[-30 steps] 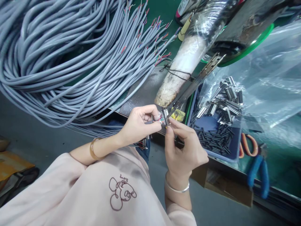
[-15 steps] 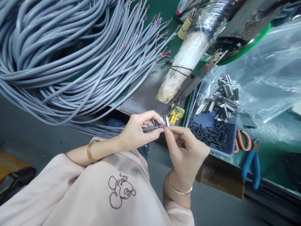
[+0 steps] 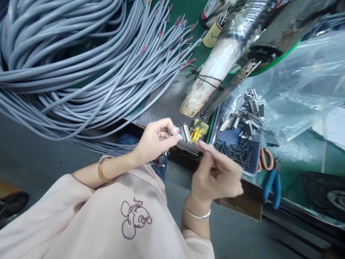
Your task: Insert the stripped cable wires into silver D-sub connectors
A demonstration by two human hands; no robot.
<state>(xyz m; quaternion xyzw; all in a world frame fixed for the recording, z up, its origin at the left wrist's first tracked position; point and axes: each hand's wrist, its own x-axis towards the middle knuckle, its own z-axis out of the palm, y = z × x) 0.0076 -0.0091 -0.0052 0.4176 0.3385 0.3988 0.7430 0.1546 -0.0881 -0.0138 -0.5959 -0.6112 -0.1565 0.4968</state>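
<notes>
My left hand [image 3: 159, 138] is closed, its thumb and fingertips pinched on the coloured wire ends [image 3: 178, 133] of a grey cable. Most of that cable is hidden by the hand. Just beyond these fingertips, a metal multi-pin connector [image 3: 185, 132] stands at the bench edge beside a yellow clip-like piece [image 3: 197, 132]. My right hand [image 3: 215, 171] hovers apart from the wires, in front of the blue tray [image 3: 229, 136]. Its fingers are curled and blurred, so whether they hold anything does not show. Short black tubes [image 3: 237, 153] and loose metal connectors [image 3: 249, 111] lie near it.
A large bundle of grey cables [image 3: 88, 79] with stripped ends covers the left. A plastic-wrapped duct [image 3: 207, 79] and a metal bracket [image 3: 231, 90] reach over the bench. Blue-handled cutters [image 3: 272, 185] and orange-handled scissors [image 3: 266, 159] lie at the right edge, near plastic sheeting [image 3: 296, 90].
My right hand has drawn away from the wires, to the right and down. My left hand has shifted slightly up and left, still pinching the wires. The connector now shows more fully.
</notes>
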